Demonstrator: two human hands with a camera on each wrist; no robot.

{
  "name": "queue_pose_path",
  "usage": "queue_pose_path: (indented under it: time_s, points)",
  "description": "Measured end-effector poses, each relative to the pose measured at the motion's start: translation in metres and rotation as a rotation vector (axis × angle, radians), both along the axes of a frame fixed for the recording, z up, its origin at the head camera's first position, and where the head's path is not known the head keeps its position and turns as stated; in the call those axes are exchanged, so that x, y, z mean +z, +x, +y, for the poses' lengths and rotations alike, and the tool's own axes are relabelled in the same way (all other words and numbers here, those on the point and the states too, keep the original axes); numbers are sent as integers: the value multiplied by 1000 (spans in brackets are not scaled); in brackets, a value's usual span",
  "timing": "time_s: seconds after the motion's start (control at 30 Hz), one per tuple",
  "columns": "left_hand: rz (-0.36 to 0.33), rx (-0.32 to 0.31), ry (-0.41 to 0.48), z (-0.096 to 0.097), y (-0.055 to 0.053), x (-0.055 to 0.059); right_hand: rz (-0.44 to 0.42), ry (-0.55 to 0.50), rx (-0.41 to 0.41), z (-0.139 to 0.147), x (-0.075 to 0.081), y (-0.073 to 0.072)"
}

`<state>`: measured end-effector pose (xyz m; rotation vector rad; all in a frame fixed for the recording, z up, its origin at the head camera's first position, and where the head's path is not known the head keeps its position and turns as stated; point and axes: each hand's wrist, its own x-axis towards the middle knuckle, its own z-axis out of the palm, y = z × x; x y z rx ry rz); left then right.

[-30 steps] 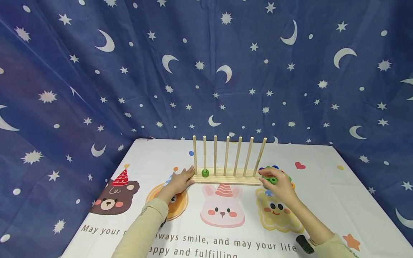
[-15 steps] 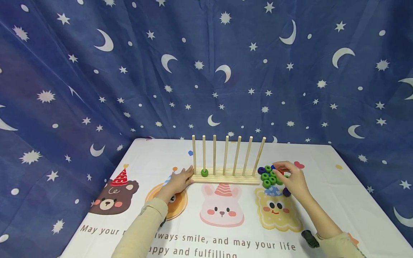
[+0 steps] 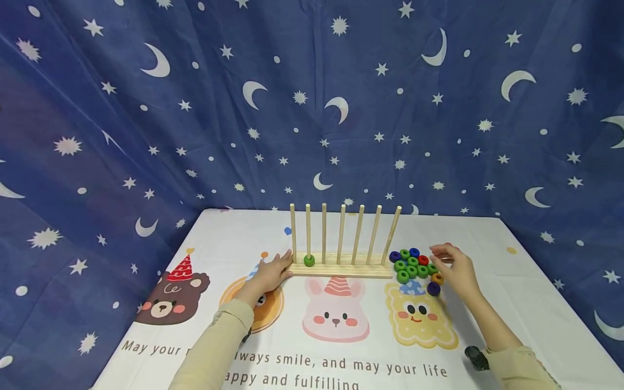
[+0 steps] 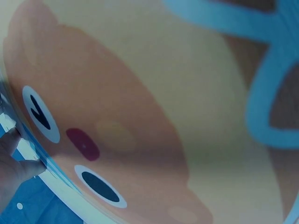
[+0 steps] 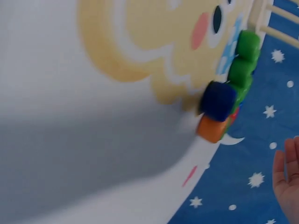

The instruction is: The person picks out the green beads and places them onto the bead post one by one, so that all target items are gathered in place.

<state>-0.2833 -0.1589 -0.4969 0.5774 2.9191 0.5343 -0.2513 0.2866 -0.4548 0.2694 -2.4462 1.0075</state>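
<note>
A wooden peg stand (image 3: 341, 270) with a row of several upright rods sits at the back middle of the table in the head view. One green bead (image 3: 309, 261) lies at the foot of its second rod from the left. My left hand (image 3: 270, 274) holds the stand's left end, thumb at the front and fingers behind. To the right of the stand is a flat cluster of beads: several green beads (image 3: 411, 271), a red bead (image 3: 423, 260), an orange bead (image 3: 437, 278) and a dark purple bead (image 3: 433, 289). My right hand (image 3: 460, 271), fingers loosely bent and holding nothing, hovers beside the cluster's right side.
A white tablecloth (image 3: 341, 360) with printed cartoon animals and lettering covers the table. Behind it hangs a dark blue curtain (image 3: 292, 146) with moons and stars. Blue bead (image 3: 414, 252) and another dark bead (image 3: 395, 257) lie at the cluster's back.
My right hand has moved right, from over the beads to their right side, uncovering the cluster, which now lies more spread out. My left hand and the peg stand stay in place.
</note>
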Motion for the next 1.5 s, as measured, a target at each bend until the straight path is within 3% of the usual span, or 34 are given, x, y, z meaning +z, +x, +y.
queue_pose_path:
  time_s: [0.17, 0.33, 0.63, 0.77, 1.0, 1.23, 1.5]
  points:
    - [-2, -2, 3, 0, 1, 1, -34, 17, -14, 10, -4, -2]
    - [-4, -6, 20, 3, 3, 2, -90, 97, -16, 24, -9, -4]
    - [1, -2, 18, 1, 1, 3, -416, 178, 33, 35, -17, -12]
    - [-5, 1, 19, 1, 2, 5, -490, 197, 55, 35, -21, -17]
    - [-13, 1, 27, 1, 3, 3, -505, 273, 41, 35, -28, -26]
    - [-13, 3, 23, 2, 1, 2, -556, 262, 39, 33, -31, -32]
    - [-21, 6, 18, 2, 1, 2, -585, 252, -35, 25, -32, -36]
